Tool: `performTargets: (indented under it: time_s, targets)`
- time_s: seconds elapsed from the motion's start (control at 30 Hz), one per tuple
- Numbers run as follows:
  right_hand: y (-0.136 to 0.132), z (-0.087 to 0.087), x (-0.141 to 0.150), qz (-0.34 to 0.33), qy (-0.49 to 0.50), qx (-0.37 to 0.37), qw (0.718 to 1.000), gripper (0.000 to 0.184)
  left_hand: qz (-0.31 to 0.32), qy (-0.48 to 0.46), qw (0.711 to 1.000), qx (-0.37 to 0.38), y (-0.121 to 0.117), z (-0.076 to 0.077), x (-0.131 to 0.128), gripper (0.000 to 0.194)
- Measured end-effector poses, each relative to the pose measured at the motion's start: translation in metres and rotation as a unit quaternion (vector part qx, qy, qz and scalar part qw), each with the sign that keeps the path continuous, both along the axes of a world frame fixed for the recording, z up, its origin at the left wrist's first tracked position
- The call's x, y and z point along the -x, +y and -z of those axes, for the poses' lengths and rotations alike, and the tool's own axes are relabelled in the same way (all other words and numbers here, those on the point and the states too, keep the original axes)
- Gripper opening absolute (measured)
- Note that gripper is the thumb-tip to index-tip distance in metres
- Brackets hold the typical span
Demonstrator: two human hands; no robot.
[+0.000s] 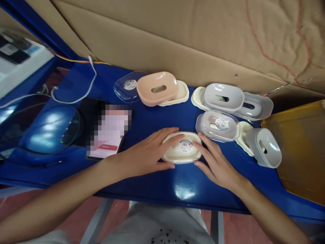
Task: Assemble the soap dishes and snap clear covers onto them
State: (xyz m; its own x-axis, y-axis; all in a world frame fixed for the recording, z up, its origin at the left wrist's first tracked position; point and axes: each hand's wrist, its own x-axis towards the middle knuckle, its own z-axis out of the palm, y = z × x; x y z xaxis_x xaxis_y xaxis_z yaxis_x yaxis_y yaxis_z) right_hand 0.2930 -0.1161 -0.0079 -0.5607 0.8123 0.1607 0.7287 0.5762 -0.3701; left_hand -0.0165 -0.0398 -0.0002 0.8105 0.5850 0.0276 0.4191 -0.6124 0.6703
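A cream soap dish (175, 156) under a clear lid with a round label (186, 145) lies on the blue table in front of me. My left hand (158, 147) grips its left end, with fingers over the lid and the thumb at the near edge. At the right end, my right hand (210, 156) holds it with fingertips on the lid and rim. Just beyond my right hand sits a lidded grey soap dish (220, 126). A peach soap dish tray (157, 83) with a slot rests partly on a cream piece (183, 91), beside a loose clear lid (124, 91).
Grey trays (223, 96) and cream pieces (245, 134) stand at the right, near a yellowish box (302, 149). A phone (109, 132) with a blurred screen lies left, among a white cable (92, 81) and dark cords. Brown cardboard (162, 37) lines the back.
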Motion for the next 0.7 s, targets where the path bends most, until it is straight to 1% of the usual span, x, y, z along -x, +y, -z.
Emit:
performTargets:
  time_s: [0.1, 0.2, 0.3, 0.43, 0.53, 0.7]
  targets:
    - [0.001, 0.000, 0.000, -0.010, -0.007, 0.005, 1.000, 0.083, 0.009, 0.009, 0.999, -0.046, -0.001, 0.001, -0.002, 0.094]
    - [0.002, 0.001, 0.000, -0.009, -0.004, -0.016, 1.000, 0.083, 0.014, 0.016, 0.997, -0.076, 0.000, 0.001, -0.003, 0.098]
    - [0.003, 0.003, -0.001, -0.008, -0.007, -0.033, 0.999, 0.083, 0.025, 0.016, 0.997, -0.073, 0.003, 0.002, -0.001, 0.107]
    - [0.001, 0.003, -0.003, -0.011, -0.004, -0.030, 0.999, 0.082, 0.038, 0.030, 0.998, -0.040, 0.008, -0.002, 0.006, 0.117]
    - [-0.001, 0.003, -0.003, -0.014, -0.004, -0.032, 0.999, 0.081, 0.040, 0.039, 0.998, -0.032, 0.010, -0.006, 0.010, 0.114]
    - [-0.002, 0.002, -0.004, -0.012, 0.000, -0.032, 0.999, 0.081, 0.036, 0.022, 0.999, -0.032, 0.011, -0.009, 0.011, 0.101]
